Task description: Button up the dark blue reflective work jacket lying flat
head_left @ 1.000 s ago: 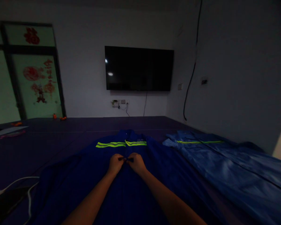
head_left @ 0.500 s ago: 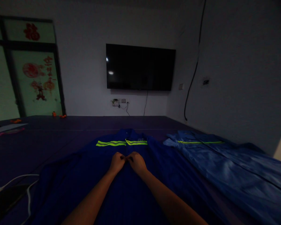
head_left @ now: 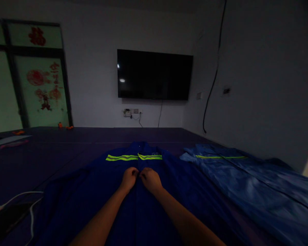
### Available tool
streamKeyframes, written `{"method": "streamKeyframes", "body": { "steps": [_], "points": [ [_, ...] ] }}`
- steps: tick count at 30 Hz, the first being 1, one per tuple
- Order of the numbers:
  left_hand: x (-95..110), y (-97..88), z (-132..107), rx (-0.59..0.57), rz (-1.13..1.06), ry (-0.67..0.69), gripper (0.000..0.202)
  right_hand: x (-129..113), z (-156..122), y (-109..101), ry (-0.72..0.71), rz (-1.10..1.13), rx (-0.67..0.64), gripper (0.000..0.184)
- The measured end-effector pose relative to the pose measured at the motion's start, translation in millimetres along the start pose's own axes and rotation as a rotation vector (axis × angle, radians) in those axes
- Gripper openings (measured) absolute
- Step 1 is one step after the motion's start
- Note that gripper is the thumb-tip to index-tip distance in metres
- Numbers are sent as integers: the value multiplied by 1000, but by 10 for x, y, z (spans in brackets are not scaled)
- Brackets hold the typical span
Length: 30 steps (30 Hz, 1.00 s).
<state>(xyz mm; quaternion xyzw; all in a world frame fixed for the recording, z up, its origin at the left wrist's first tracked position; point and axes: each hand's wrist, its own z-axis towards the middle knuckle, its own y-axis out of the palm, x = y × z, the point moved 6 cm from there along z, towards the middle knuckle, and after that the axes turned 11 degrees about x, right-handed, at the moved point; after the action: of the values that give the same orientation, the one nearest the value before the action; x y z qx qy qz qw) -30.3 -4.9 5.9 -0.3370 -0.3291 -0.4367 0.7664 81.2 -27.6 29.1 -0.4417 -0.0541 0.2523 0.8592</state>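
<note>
A dark blue work jacket (head_left: 100, 194) with a yellow-green reflective stripe across the chest lies spread flat in front of me on a dark purple surface (head_left: 66, 143). My left hand (head_left: 129, 178) and my right hand (head_left: 150, 179) rest side by side on the jacket's front opening, just below the stripe. Both have their fingers curled and pinched on the fabric edges at the middle seam. Whatever small fastener lies between the fingertips is too dark to make out.
A second, lighter blue jacket (head_left: 246, 184) with the same stripe lies to the right, along the wall. A white cable (head_left: 17, 200) and a dark device lie at the lower left. On the far wall hangs a black television (head_left: 154, 74) above a socket.
My hands have shifted slightly up the jacket front and closer together. The view has tilted a little. The jackets lie as before.
</note>
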Motion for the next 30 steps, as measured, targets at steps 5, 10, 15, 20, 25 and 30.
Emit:
{"method": "streamKeyframes", "body": {
  "steps": [5,10,15,20,25,30],
  "points": [
    [-25,-4,-12,17,-107,-61,24,-12,1,6,4,-17,-17,23],
    [-45,-2,-31,22,-163,-124,24,-13,0,13,4,-24,-22,22],
    [-49,1,-32,26,-191,-152,23,-10,0,21,3,-26,-41,22],
    [-55,1,-38,20,-217,-173,23,-21,0,16,-1,-29,-51,22],
    [-46,-2,-46,3,-234,-186,23,-28,3,12,3,-46,-61,23],
    [-48,-3,-52,-1,-244,-192,24,-21,7,32,-11,-66,-61,23]
  ]
}}
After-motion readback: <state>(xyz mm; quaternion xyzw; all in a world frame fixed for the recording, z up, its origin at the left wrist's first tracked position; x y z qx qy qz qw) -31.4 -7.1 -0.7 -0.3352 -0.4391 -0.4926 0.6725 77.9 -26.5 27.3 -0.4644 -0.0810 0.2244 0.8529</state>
